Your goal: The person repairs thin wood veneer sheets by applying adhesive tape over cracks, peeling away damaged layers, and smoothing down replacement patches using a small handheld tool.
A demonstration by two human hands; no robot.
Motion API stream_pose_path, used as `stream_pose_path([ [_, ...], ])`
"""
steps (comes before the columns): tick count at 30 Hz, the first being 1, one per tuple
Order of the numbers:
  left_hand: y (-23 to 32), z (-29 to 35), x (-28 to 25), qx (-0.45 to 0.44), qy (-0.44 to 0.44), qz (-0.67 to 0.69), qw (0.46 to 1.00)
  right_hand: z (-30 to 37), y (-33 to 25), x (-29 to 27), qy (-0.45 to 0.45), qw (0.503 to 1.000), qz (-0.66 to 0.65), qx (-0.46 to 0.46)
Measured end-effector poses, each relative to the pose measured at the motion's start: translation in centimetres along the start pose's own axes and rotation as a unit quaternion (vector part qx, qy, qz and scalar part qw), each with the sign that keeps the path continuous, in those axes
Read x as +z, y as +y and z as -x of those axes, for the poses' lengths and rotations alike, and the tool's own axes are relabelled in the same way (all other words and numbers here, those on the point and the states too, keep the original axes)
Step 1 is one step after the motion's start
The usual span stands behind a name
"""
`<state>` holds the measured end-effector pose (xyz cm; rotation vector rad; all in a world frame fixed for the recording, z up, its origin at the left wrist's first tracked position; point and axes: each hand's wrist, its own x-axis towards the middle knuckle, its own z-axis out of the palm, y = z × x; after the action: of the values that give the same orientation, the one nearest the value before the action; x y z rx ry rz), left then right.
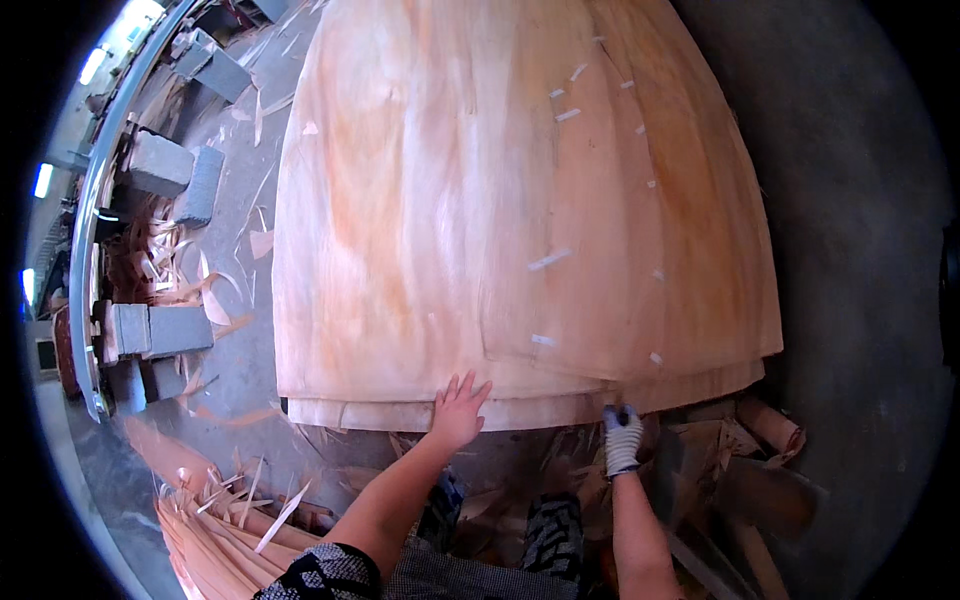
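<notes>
A large stack of thin wood veneer sheets (430, 200), pale tan with orange streaks, lies in front of me. Short white tape strips (548, 260) dot its right half. The top sheet's near edge sits a little back from the layer (380, 414) under it. Bare, my left hand (460, 410) rests palm down on that near edge, fingers spread. Farther right, my right hand (622, 440) wears a white striped glove with dark fingertips. Its fingers are curled in at the stack's edge; whatever they hold is too small to make out.
Torn veneer scraps (240, 500) pile up at the lower left, and more brown pieces (720, 440) lie below the stack's right corner. Grey blocks (160, 165) stand along a metal rail (88, 230) at the left. Grey concrete floor (850, 250) runs along the right.
</notes>
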<state>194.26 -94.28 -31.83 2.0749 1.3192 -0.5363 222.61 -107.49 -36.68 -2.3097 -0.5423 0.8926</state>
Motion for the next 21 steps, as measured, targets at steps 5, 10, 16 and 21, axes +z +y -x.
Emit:
stream_pose_path([
  [5, -0.8, -1.3, -0.2, -0.040, -0.106, -0.044, 0.993, -4.6, 0.9, -10.0, 0.076, 0.995, -0.052, 0.027],
  [10, -1.0, -1.8, -0.3, -0.057, -0.144, -0.103, 0.983, -9.7, 6.7, -18.2, 0.182, 0.969, 0.157, 0.059],
  [16, 0.5, -3.0, -1.6, -0.082, -0.188, -0.135, 0.969, -16.7, 8.8, -22.2, 0.022, 0.994, 0.091, 0.055],
  [21, 0.9, -1.9, -1.2, -0.095, -0.096, -0.146, 0.980, -17.1, 4.2, -25.5, -0.084, 0.987, -0.044, 0.127],
])
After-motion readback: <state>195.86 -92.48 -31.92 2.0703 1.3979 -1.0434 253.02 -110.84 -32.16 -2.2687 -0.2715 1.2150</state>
